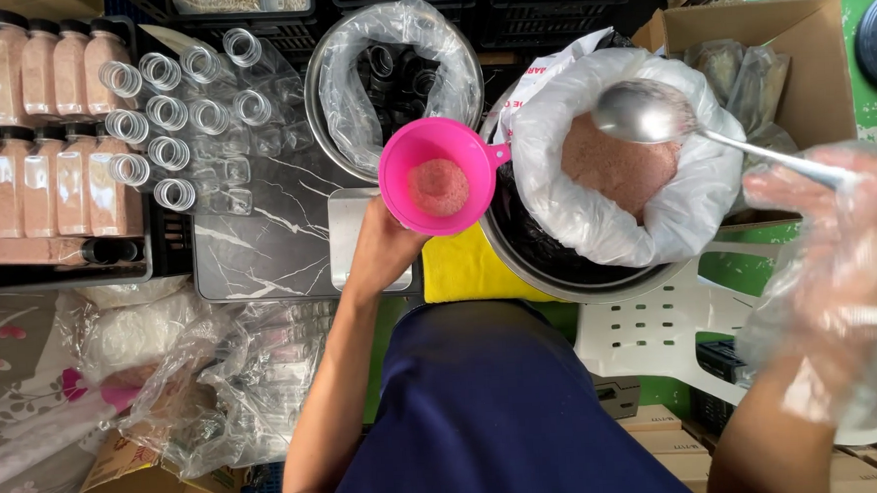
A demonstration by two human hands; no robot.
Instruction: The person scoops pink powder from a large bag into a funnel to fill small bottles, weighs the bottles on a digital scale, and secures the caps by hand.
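My left hand (384, 247) grips something under a bright pink funnel (437, 173), likely a bottle, which the funnel hides. Pink powder sits in the funnel's mouth. My right hand (833, 259), in a clear plastic glove, holds the handle of a large metal spoon (650, 114). The spoon's empty bowl hovers over a white plastic bag (604, 205) of pink powder (617, 165), which rests in a dark round bowl (548, 261).
Empty clear bottles (182, 120) stand on a marble-patterned board (270, 234). Filled pink bottles (49, 135) sit in a black crate at left. A steel bowl lined with plastic (391, 71) holds dark caps. A cardboard box (765, 55) stands at right.
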